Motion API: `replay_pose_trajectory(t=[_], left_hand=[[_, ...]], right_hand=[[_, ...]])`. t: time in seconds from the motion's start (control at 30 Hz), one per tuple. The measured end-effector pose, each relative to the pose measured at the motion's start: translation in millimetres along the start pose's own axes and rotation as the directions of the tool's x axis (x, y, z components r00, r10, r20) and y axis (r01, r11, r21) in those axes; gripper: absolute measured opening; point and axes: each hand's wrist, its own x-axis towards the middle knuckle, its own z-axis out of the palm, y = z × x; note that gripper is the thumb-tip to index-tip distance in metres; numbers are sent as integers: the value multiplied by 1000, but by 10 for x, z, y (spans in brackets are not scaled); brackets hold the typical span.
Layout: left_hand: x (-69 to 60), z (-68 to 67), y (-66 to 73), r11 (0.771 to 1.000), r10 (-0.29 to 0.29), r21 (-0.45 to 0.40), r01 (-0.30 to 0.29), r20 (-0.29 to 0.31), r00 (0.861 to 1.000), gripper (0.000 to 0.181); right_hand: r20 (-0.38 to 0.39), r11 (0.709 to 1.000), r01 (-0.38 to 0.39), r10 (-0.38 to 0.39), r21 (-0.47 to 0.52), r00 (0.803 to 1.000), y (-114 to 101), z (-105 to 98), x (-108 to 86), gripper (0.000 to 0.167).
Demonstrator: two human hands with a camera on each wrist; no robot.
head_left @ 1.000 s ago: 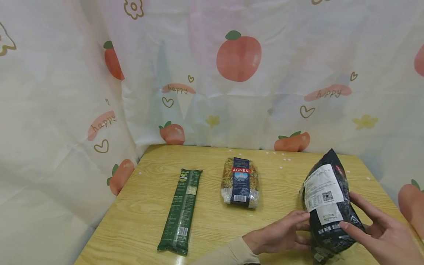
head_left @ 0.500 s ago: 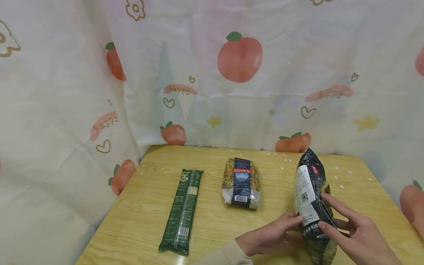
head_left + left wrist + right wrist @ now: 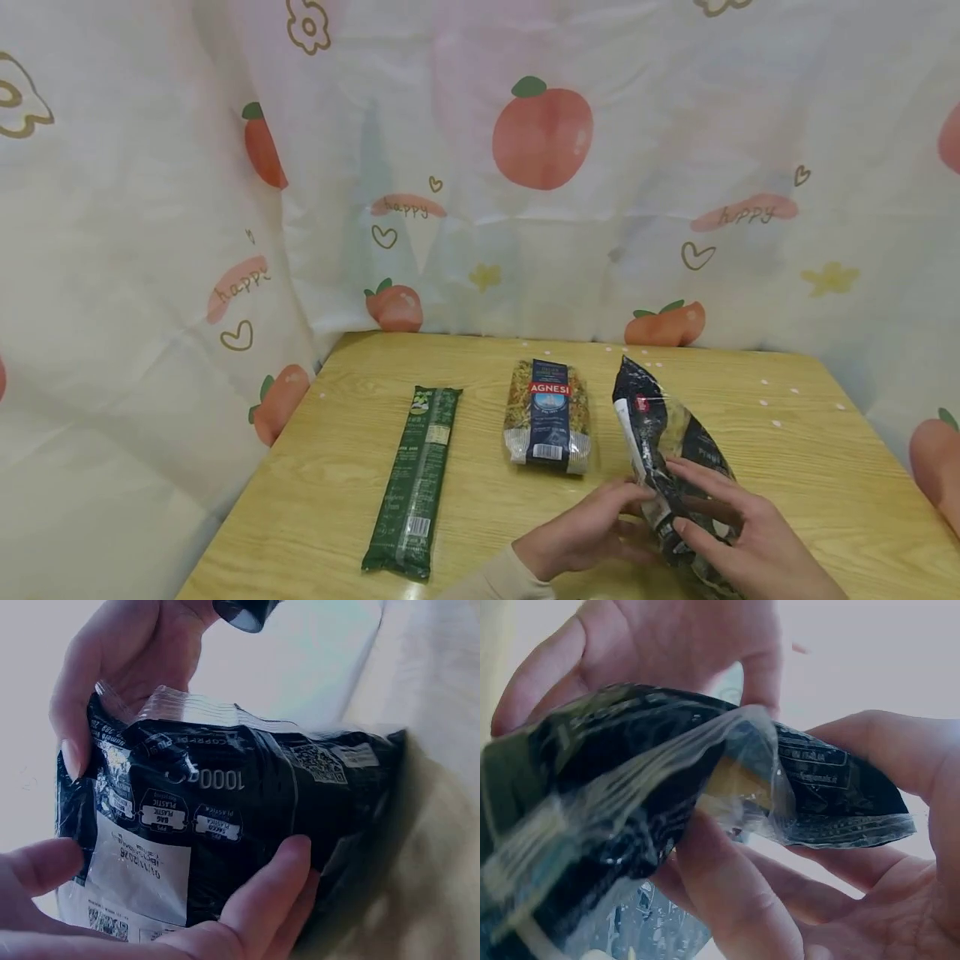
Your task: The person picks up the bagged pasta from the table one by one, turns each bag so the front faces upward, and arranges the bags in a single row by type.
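Between both hands a black plastic food bag (image 3: 648, 433) with a clear window stands tilted over the right half of the table. Its lower end, printed "1000g", and a white date label (image 3: 139, 870) show in the left wrist view. My left hand (image 3: 585, 529) grips the bag's near left side, thumb on top. On the other side my right hand (image 3: 757, 542) holds it with thumb and fingers spread along it. Crinkled clear film (image 3: 769, 761) at one end shows in the right wrist view. The bag hides some fingertips.
A long green spaghetti packet (image 3: 412, 483) lies on the wooden table (image 3: 300, 500) at the left. An Agnesi pasta packet (image 3: 547, 417) lies at the middle. A printed curtain (image 3: 540, 250) hangs behind the table, and small white spots (image 3: 776, 422) dot its right part.
Both hands have moved left with the bag and turned it. Its white label side now faces left, and the windowed side shows. The other packets lie where they were.
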Motion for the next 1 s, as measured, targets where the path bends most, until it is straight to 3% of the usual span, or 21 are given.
replay_pose_trajectory(t=[0.17,0.33,0.47,0.57,0.67,0.77,0.87,0.93,1.0], left_hand=[[-42,-39,-46,998,-31,-45,34,73,997,58],[-41,-62,-35,1000,-26,16,24,128,991,67],[-42,-72,-30,998,-40,47,35,129,991,61],[-37,-60,-30,999,-46,34,42,103,994,52],[-27,-41,-32,1000,-29,-3,29,92,995,44],[-20,-27,-37,999,-10,-31,13,92,996,42],[-20,-19,-43,999,-2,-40,5,88,996,42],[-24,-20,-45,999,0,-48,4,81,997,37],[-24,-20,-52,999,4,-54,-1,71,997,26]], right_hand=[[19,999,47,-47,-6,999,41,128,7,61],[28,997,63,-62,-43,998,-15,199,9,59],[144,992,-74,58,107,988,-76,184,-1,68],[229,945,-213,157,246,961,-63,143,-22,77],[254,926,-234,159,297,954,24,102,-49,75],[210,931,-215,156,297,965,154,48,-78,68],[127,928,-251,223,275,966,323,-43,-102,64],[68,918,-296,288,265,955,462,-129,-103,65],[53,896,-365,364,253,930,601,-217,-95,71]])
